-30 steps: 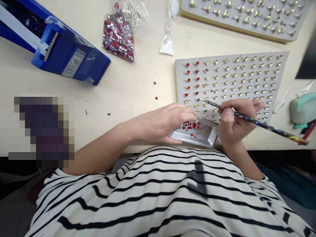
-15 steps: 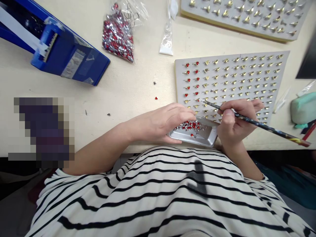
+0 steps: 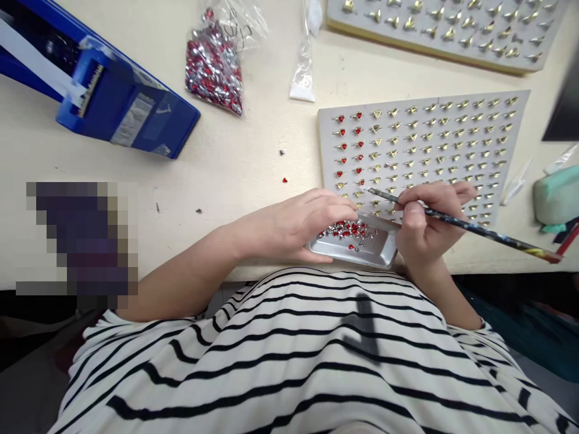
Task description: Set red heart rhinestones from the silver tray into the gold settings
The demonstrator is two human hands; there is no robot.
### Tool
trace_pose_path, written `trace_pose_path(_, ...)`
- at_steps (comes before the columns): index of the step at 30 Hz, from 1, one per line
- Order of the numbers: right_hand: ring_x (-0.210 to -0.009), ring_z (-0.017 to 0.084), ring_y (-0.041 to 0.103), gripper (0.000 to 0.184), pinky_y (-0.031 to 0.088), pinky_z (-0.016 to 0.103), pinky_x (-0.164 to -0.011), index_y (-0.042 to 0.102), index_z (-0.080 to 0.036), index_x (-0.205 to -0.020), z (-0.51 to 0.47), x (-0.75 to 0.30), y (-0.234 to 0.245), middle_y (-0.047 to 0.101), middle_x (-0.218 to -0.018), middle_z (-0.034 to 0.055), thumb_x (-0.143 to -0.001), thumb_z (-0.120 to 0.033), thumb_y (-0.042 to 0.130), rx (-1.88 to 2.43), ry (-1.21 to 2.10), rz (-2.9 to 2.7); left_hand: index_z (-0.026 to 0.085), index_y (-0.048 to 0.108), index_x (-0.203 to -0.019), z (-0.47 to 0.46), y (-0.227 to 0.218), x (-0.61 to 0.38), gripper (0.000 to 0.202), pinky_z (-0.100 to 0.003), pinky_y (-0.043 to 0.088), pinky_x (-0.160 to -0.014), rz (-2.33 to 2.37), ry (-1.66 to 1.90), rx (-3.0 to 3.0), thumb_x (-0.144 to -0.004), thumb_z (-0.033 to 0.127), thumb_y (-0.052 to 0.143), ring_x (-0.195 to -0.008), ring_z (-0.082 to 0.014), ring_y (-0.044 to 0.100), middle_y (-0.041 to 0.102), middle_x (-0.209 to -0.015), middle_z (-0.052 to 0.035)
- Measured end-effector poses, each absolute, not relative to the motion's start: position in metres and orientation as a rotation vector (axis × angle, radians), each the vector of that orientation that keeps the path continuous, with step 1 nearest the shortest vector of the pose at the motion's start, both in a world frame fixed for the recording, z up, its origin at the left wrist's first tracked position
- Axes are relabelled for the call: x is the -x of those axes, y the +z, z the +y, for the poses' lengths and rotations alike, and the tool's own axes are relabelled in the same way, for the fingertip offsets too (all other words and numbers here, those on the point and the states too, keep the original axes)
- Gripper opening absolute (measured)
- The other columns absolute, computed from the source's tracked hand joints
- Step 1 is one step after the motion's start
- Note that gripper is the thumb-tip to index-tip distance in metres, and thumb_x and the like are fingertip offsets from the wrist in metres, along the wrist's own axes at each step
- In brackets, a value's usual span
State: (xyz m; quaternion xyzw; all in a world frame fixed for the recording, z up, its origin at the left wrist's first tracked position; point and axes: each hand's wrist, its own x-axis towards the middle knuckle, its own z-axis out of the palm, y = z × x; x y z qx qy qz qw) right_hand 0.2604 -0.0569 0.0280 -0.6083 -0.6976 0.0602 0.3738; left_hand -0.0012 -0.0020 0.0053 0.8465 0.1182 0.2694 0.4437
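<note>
At the far left of the pale table (image 3: 253, 163) stands a blue tape dispenser (image 3: 149, 114), with a pixelated patch below it. Next comes a clear bag (image 3: 215, 69) packed with red and silvery stones, then a small heart-shaped red stone (image 3: 284, 180) lying loose, and a slim plastic packet (image 3: 302, 78) with something white at its lower end.

The person's left hand (image 3: 307, 220) reaches in from the left and clasps the left end of a shallow metal tray (image 3: 373, 256); its fingers lie together along the far side, the thumb set apart at the near edge. Red and silvery stones (image 3: 347, 230) lie scattered inside.

Just beyond the tray lies a grey board (image 3: 328, 135) set with columns of gold-coloured rings; red stones fill the upper rings of its two leftmost columns. A second ring board (image 3: 389, 37) lies farther off.

Over the nearer board is a thin, dark, flecked stick (image 3: 493, 235), its long axis slanting from upper left to lower right. Its pale tip points left and slightly away from the person, close to the second column; whether it touches a ring is unclear. The right hand (image 3: 427, 223) pinches it between thumb and forefinger, the other fingers curled. The stick's yellow-and-red end juts out rightward, near a pale green pouch (image 3: 556, 199).
</note>
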Motion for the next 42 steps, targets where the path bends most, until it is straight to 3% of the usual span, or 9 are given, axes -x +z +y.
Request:
trace_pose_path(7, -0.056, 0.01, 0.049, 0.024, 0.033, 0.04, -0.094, 0.06, -0.024, -0.075, -0.056, -0.261, 0.032, 0.059, -0.063, -0.0095, -0.095, -0.033, 0.05, 1.462, 0.146, -1.664, 0.021, 0.042, -0.15, 0.0, 0.002, 0.0, 0.069, -0.049, 0.059, -0.118, 0.302, 0.719, -2.118, -0.094, 0.038, 0.079, -0.137, -0.0266, 0.064, 0.065, -0.145, -0.0172)
trace_pose_path(12, -0.051, 0.008, 0.048, 0.021, 0.034, 0.043, -0.091, 0.056, -0.023, -0.072, -0.061, -0.264, 0.04, 0.053, -0.058, -0.0087, -0.089, -0.031, 0.047, 1.237, 0.139, -1.692, 0.023, 0.039, -0.152, 0.003, -0.002, 0.001, 0.07, -0.054, 0.057, -0.116, 0.398, 0.838, -2.135, -0.096, 0.04, 0.077, -0.143, -0.0266, 0.062, 0.063, -0.149, -0.0148)
trace_pose_path(18, -0.054, 0.016, 0.055, 0.032, 0.039, 0.052, -0.088, 0.049, -0.025, -0.067, -0.072, -0.27, 0.043, 0.057, -0.057, -0.0033, -0.088, -0.047, 0.038, 1.487, 0.128, -1.86, 0.028, 0.034, -0.155, 0.005, -0.004, 0.001, 0.08, -0.055, 0.055, -0.117, 0.423, 0.877, -2.137, -0.092, 0.039, 0.081, -0.143, -0.0278, 0.062, 0.062, -0.151, -0.0132)
trace_pose_path(28, -0.06, 0.016, 0.056, 0.036, 0.04, 0.055, -0.093, 0.053, -0.026, -0.069, -0.078, -0.273, 0.044, 0.061, -0.063, -0.001, -0.09, -0.051, 0.038, 1.608, 0.223, -1.904, 0.032, 0.027, -0.158, 0.005, -0.005, 0.002, 0.082, -0.056, 0.055, -0.117, 0.426, 0.836, -2.155, -0.094, 0.041, 0.077, -0.145, -0.0284, 0.06, 0.06, -0.154, -0.0108)
trace_pose_path(35, -0.052, 0.011, 0.05, 0.019, 0.034, 0.049, -0.092, 0.057, -0.025, -0.075, -0.064, -0.262, 0.037, 0.055, -0.059, -0.0061, -0.088, -0.032, 0.044, 1.253, 0.132, -1.765, 0.026, 0.034, -0.155, 0.005, -0.005, 0.001, 0.073, -0.053, 0.056, -0.116, 0.428, 0.882, -2.158, -0.096, 0.043, 0.075, -0.143, -0.0263, 0.062, 0.063, -0.15, -0.0129)
trace_pose_path(39, -0.049, 0.01, 0.043, 0.02, 0.031, 0.044, -0.084, 0.057, -0.024, -0.071, -0.054, -0.258, 0.035, 0.048, -0.055, -0.0064, -0.087, -0.032, 0.048, 1.22, 0.041, -1.603, 0.028, 0.034, -0.155, 0.005, -0.006, 0.001, 0.073, -0.053, 0.056, -0.117, 0.432, 0.875, -2.137, -0.096, 0.044, 0.075, -0.143, -0.0264, 0.062, 0.063, -0.15, -0.0121)
trace_pose_path(42, -0.059, 0.013, 0.049, 0.022, 0.033, 0.044, -0.086, 0.061, -0.024, -0.074, -0.05, -0.26, 0.035, 0.055, -0.063, -0.0037, -0.091, -0.035, 0.052, 1.394, 0.036, -1.543, 0.026, 0.036, -0.154, 0.005, -0.006, 0.001, 0.073, -0.051, 0.056, -0.117, 0.41, 0.884, -2.134, -0.096, 0.042, 0.076, -0.142, -0.0262, 0.063, 0.064, -0.148, -0.0134)
